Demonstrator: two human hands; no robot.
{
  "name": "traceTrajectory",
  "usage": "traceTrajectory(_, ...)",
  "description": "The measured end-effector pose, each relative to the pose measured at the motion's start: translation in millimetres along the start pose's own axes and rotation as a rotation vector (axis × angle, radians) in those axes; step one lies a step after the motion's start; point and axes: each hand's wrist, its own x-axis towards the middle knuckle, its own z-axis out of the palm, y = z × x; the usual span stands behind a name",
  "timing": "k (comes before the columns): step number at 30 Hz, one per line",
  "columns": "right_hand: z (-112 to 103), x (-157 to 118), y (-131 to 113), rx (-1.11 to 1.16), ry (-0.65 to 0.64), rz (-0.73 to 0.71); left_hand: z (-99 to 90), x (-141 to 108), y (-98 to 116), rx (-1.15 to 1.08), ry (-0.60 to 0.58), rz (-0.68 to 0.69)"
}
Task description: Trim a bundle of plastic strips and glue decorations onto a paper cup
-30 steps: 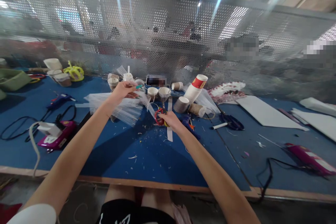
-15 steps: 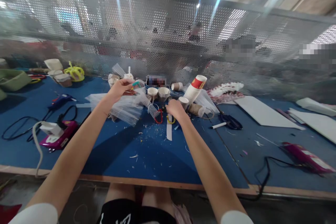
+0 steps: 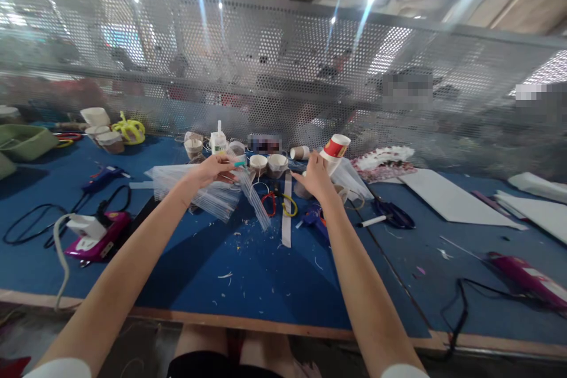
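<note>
My left hand point(image 3: 217, 170) is closed with its fingertips on a bundle of thin clear plastic sticks point(image 3: 256, 204), which hangs down to the right. A small teal piece point(image 3: 239, 163) shows at those fingertips. More clear sticks point(image 3: 212, 201) lie fanned under this hand. My right hand point(image 3: 316, 174) has its thumb stretched out to the left, fingers apart, in front of stacked paper cups point(image 3: 335, 147). It hides the stack's lower part; whether it touches the cups I cannot tell. Beneath my right forearm lies a blue glue gun point(image 3: 315, 217).
Small cups point(image 3: 277, 164) stand in the middle, near scissors with red and yellow handles point(image 3: 289, 207) and a white strip point(image 3: 286, 230). At left are another blue glue gun point(image 3: 104, 178) and a magenta power strip point(image 3: 100, 236). White sheets point(image 3: 456, 198) lie right; a perforated metal screen point(image 3: 283, 71) rises behind.
My right hand has moved up and right from the scissors to the cup stack, its thumb now spread. My left hand has come slightly lower and right, and the stick bundle hangs more steeply.
</note>
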Motion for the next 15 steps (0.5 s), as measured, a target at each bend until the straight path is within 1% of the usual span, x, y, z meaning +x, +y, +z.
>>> traceTrajectory(3, 13, -2, 5, -0.07, -0.123, 0.067, 15.6, 4, -13, -0.042, -0.056, -0.096)
traceTrajectory(6, 16, -4, 5, -0.13, -0.219, 0.153, 31.2, 5, -25, -0.018, -0.145, -0.144)
traceTrajectory(7, 15, -5, 5, -0.144, -0.236, 0.173, 35.2, 5, -28, -0.005, -0.158, -0.156)
traceTrajectory(10, 12, -9, 6, -0.152, -0.255, 0.203, 42.5, 6, -35, 0.035, -0.156, -0.175)
traceTrajectory(13, 10, -13, 8, -0.125, -0.269, 0.219, 44.7, 7, -40, 0.066, -0.156, -0.171)
traceTrajectory(15, 9, -15, 9, -0.104, -0.235, 0.22, 45.1, 8, -43, 0.071, -0.158, -0.156)
